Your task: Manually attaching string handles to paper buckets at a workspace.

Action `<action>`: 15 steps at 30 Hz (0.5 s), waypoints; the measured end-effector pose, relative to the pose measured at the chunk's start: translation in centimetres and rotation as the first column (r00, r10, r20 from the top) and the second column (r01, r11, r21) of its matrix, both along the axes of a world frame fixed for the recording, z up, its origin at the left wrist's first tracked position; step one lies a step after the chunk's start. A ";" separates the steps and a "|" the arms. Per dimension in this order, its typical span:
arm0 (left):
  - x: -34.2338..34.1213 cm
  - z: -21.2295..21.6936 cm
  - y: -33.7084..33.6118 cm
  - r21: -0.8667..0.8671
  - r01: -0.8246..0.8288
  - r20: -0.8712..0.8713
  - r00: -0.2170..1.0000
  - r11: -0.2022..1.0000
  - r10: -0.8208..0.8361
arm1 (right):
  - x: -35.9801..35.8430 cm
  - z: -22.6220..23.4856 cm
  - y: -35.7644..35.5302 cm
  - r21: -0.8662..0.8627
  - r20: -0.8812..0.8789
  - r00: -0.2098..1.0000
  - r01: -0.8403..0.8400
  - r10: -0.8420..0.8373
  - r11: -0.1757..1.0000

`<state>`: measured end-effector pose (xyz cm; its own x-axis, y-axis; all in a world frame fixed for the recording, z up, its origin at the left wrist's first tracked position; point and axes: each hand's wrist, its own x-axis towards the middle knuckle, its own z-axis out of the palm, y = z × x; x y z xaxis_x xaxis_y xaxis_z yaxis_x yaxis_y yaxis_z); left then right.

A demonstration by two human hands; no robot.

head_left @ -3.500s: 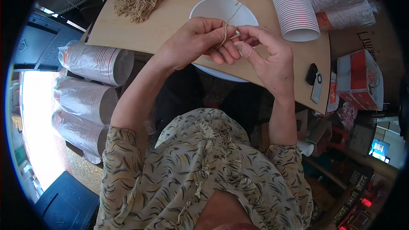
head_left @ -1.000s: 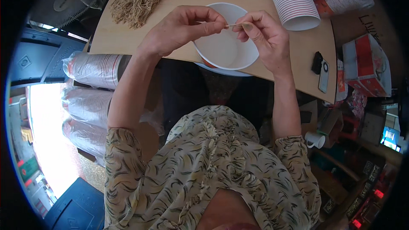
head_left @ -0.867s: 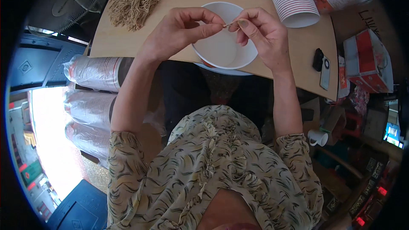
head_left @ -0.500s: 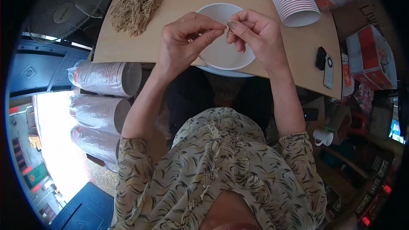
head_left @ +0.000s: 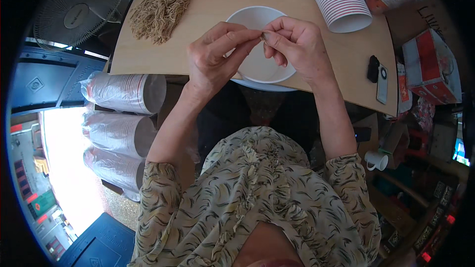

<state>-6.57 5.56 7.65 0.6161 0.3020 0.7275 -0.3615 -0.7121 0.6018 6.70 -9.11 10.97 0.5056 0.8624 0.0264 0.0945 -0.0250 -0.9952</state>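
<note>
Thumb and fingertips of my left hand (head_left: 215, 52) are pinched together, meeting the pinched fingertips of my right hand (head_left: 294, 44). Whatever lies between them is too small to make out. Both hands are raised above a white round tub (head_left: 264, 71), which stands at the near edge of the table and is partly hidden by them. To the far left, a tangled bundle of tan cords (head_left: 166, 7) lies on the tabletop.
A stack of large white paper cups with red stripes (head_left: 336, 0) lies at the far right of the wooden table (head_left: 346, 69). Near its right edge is a phone (head_left: 382, 84). Bagged cup stacks (head_left: 123, 94) and a fan (head_left: 76, 15) are on the left. A mug (head_left: 377, 160) sits lower right.
The hands stay pinched together over the tub. My left hand has tilted slightly, its knuckles a little lower, and the whole view has shifted slightly.
</note>
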 end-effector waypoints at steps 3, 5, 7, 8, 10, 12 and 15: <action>-0.2 0.3 0.0 0.003 -0.024 -0.022 0.999 1.000 0.024 | 0.0 -0.3 0.1 -0.004 -0.019 1.000 -0.005 0.005 1.000; -0.3 1.3 -0.2 -0.075 0.002 -0.113 0.993 0.997 -0.010 | 0.1 -0.6 0.0 0.009 -0.035 0.999 -0.015 0.016 1.000; -0.2 1.1 0.1 -0.203 0.055 -0.117 0.990 0.978 -0.080 | 0.1 -0.8 -0.1 0.064 -0.012 0.999 -0.030 0.031 0.998; -0.2 1.0 0.3 -0.327 0.108 -0.110 0.982 0.939 -0.151 | 0.1 -0.8 -0.2 0.061 -0.012 0.999 -0.035 0.036 0.998; -0.5 1.2 0.9 -0.470 0.116 -0.213 0.947 0.875 -0.240 | 0.4 -0.9 -0.5 0.128 -0.051 0.998 -0.029 0.035 0.991; -0.6 1.7 1.4 -0.602 0.103 -0.297 0.892 0.792 -0.341 | 0.5 -1.2 -0.4 0.144 -0.039 0.999 -0.007 0.013 0.990; -0.6 1.9 1.9 -0.829 0.128 -0.225 0.814 0.544 -0.535 | 0.4 -1.2 -0.3 0.163 0.005 1.000 0.016 -0.017 0.987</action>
<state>-7.16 7.45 9.54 0.9522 0.3050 -0.0165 -0.0455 0.1950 0.9798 7.08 -9.43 9.74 0.5188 0.8381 0.1688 0.1017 0.1355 -0.9855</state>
